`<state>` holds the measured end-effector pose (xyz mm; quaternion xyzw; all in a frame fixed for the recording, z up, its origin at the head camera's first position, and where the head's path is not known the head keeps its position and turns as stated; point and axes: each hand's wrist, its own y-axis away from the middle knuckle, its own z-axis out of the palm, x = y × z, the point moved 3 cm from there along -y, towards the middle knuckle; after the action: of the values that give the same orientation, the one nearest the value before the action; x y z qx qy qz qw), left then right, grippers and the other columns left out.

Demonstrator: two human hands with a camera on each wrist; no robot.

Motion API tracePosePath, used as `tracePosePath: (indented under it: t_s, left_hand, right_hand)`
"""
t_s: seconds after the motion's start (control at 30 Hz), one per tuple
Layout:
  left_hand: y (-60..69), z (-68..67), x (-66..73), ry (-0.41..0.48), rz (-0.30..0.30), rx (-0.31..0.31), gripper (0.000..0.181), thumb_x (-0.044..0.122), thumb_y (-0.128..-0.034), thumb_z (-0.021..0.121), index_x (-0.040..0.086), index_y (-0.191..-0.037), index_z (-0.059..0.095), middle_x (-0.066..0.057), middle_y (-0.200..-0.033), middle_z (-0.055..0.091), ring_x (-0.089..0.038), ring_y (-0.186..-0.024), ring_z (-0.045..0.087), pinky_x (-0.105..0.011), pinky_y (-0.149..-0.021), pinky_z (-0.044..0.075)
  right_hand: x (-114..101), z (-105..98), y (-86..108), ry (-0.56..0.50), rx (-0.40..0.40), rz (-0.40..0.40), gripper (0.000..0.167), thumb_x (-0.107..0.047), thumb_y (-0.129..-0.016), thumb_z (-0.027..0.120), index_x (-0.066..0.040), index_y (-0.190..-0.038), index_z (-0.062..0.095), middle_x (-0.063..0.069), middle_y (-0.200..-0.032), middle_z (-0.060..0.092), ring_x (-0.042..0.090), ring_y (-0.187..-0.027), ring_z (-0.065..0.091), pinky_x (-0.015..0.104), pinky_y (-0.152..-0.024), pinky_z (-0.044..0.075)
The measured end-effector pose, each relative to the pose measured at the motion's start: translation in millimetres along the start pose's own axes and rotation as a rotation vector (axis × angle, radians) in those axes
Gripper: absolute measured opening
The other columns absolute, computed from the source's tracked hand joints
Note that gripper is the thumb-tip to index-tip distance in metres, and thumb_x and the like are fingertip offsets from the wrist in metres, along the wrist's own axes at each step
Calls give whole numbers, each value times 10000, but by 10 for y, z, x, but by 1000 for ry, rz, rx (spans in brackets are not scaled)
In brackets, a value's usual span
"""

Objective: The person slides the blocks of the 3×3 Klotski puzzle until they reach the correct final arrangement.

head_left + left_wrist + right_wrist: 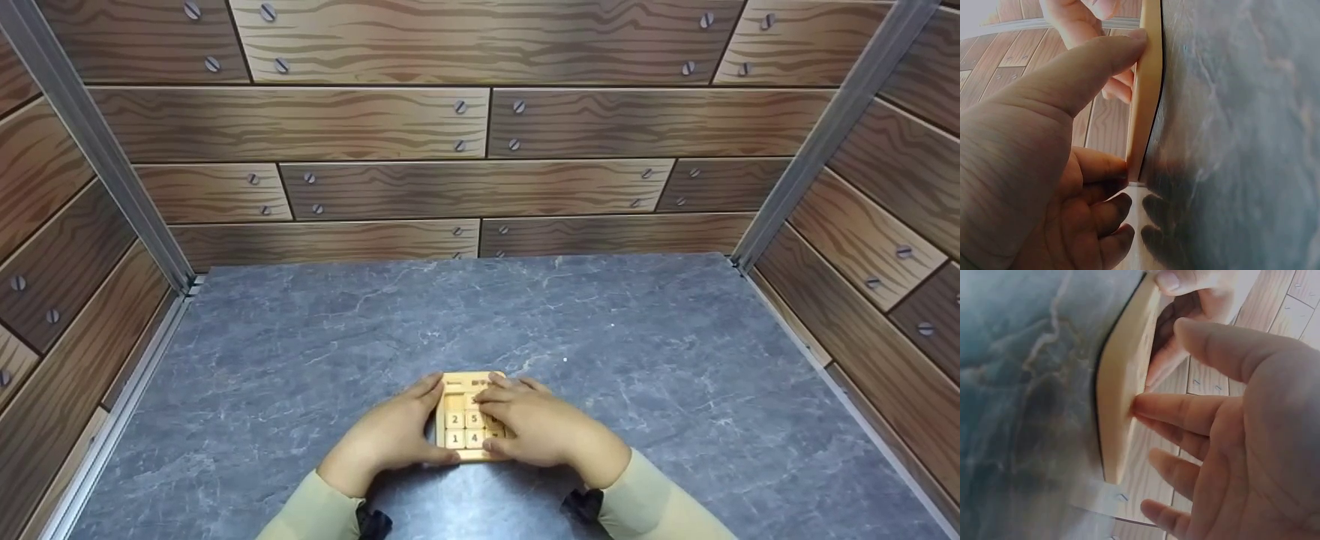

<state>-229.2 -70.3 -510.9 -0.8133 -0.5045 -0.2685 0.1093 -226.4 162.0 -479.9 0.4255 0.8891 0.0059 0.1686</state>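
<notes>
A small wooden sliding number puzzle (464,428) lies flat on the grey table near its front middle. Tiles 1, 2, 4 and 5 can be read; an empty slot shows at the upper left of the grid. My left hand (394,435) grips the puzzle's left side, thumb at the near edge and index finger at the far corner. Over the right-hand tiles is my right hand (544,424), its extended fingertips touching the top and covering several tiles. In the right wrist view the right thumb (1219,346) stands off the wooden frame (1114,394).
The marbled grey tabletop (315,337) spreads around the puzzle. Wood-patterned panels (480,124) form walls at the back and both sides, with metal posts (817,135) at the corners. Black bands (583,504) sit at both wrists.
</notes>
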Motion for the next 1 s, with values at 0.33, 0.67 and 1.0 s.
tracePosePath:
  t_s: [0.33, 0.67, 1.0]
  left_hand:
    - [20, 2, 3, -4, 0, 6, 1234, 576, -807, 972, -9, -1732, 401, -205, -1843, 357, -483, -1650, 460, -638, -1357, 423]
    - [7, -7, 1, -9, 5, 6, 1236, 575, -811, 972, -8, -1735, 395, -198, -1844, 359, -480, -1660, 445, -641, -1360, 418]
    - [14, -8, 3, -8, 1, 0, 1230, 573, -819, 971, -5, -1737, 392, -194, -1850, 348, -484, -1665, 434, -648, -1365, 408]
  right_hand:
    - [-113, 49, 12, 111, 33, -63, 676, -497, -1084, 688, -107, -1630, 606, 55, -1762, 535, 309, -1710, 413, 607, -1421, 325]
    - [-190, 120, 23, 100, -24, -115, 769, -564, -1058, 708, -157, -1688, 540, 1, -1798, 485, 273, -1747, 338, 607, -1433, 293]
    - [-63, 163, -60, 51, -19, -73, 836, -580, -1048, 718, -179, -1738, 470, -14, -1836, 422, 312, -1767, 279, 657, -1437, 247]
